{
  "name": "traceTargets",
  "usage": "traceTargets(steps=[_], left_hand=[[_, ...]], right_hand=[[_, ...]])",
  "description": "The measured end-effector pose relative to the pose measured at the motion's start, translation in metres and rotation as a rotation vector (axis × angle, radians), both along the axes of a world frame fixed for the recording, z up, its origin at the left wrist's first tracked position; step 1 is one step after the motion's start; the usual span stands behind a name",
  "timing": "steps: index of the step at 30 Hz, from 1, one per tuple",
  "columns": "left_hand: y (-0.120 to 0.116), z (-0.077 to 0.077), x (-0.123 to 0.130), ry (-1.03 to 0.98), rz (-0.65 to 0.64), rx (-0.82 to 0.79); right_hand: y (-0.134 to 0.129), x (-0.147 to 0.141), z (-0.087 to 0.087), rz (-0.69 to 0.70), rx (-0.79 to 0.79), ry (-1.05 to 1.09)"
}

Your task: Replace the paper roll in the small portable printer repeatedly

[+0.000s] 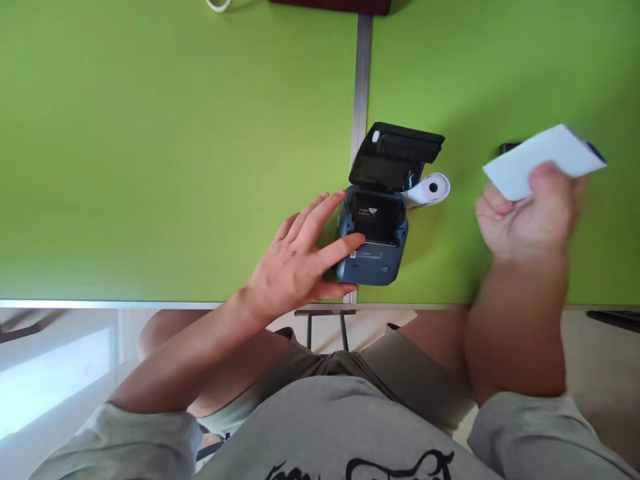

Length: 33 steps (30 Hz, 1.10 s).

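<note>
Printer [373, 263], lid [395, 157] raised, was touched along its left side on the worktop [175, 167] by the widely spread left hand [300, 257]; well apart, white paper [545, 160] was clasped in the right hand [533, 213].

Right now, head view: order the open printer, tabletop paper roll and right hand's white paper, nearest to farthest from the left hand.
1. Open printer: touching the left hand
2. Paper roll: at the printer's right
3. White paper: far right, in the right hand
</note>
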<state>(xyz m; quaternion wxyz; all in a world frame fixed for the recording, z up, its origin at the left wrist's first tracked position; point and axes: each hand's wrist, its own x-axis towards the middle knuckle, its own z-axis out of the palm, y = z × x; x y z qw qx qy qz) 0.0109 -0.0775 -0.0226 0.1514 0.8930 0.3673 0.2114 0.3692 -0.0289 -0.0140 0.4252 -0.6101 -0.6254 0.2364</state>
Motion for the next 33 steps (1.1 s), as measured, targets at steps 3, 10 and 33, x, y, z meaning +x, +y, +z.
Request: traceTargets(steps=[3,10,33], left_hand=[[0.006,0.001,0.0,-0.081,-0.038,-0.007],[0.008,-0.003,0.003,-0.155,-0.135,-0.036],[0.01,-0.005,0.002,-0.248,-0.166,-0.051]], right_hand=[[0.008,-0.016,-0.013,-0.288,0.063,0.293],[0.006,-0.023,-0.015,-0.213,0.102,-0.108],[-0.014,-0.058,0.009,0.065,0.7,-0.227]])
